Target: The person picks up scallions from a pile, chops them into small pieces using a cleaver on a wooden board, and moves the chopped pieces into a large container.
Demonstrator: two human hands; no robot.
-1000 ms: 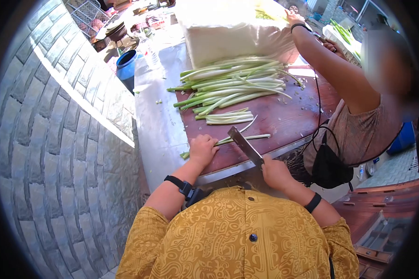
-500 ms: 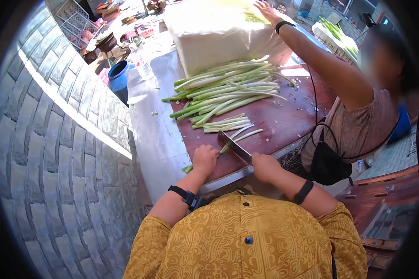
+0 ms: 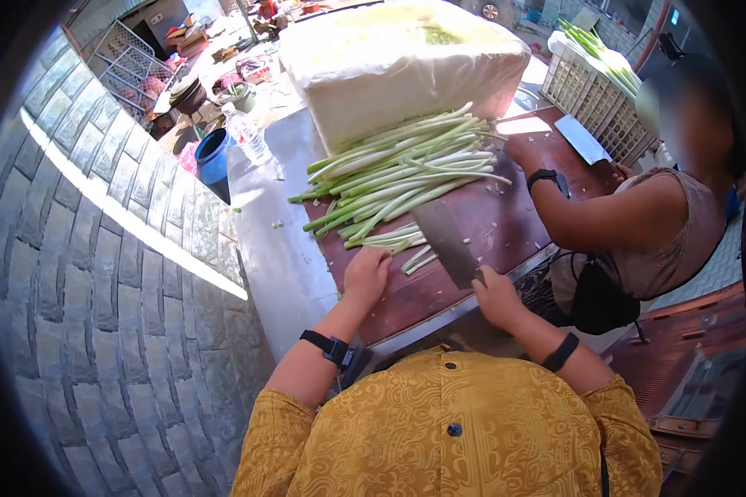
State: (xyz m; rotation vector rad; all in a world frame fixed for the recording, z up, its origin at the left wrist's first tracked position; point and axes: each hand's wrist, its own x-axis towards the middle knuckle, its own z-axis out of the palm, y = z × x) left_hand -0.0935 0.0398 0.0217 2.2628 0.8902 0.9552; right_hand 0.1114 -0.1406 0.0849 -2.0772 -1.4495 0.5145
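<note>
My right hand (image 3: 495,296) grips the handle of a cleaver (image 3: 444,242), its broad blade raised and tilted over the board. My left hand (image 3: 366,273) is closed, with its fingertips at the ends of a small bundle of cut green onions (image 3: 396,238); the exact grip is partly hidden. Two or so loose pale stalks (image 3: 419,260) lie beside the blade. Just beyond is a large pile of long green onions (image 3: 406,176), spread across the dark red board (image 3: 406,296).
A big white wrapped block (image 3: 406,83) stands behind the pile. At right, a co-worker's arm (image 3: 592,224) reaches over the board near a second cleaver (image 3: 582,139) and a crate (image 3: 592,99) of green onions. A plastic bottle (image 3: 247,137) and blue barrel (image 3: 214,161) are at left.
My left hand has moved forward towards the small bundle, and the cleaver has lifted away to the right. The co-worker's arm has come down from the white block to the board.
</note>
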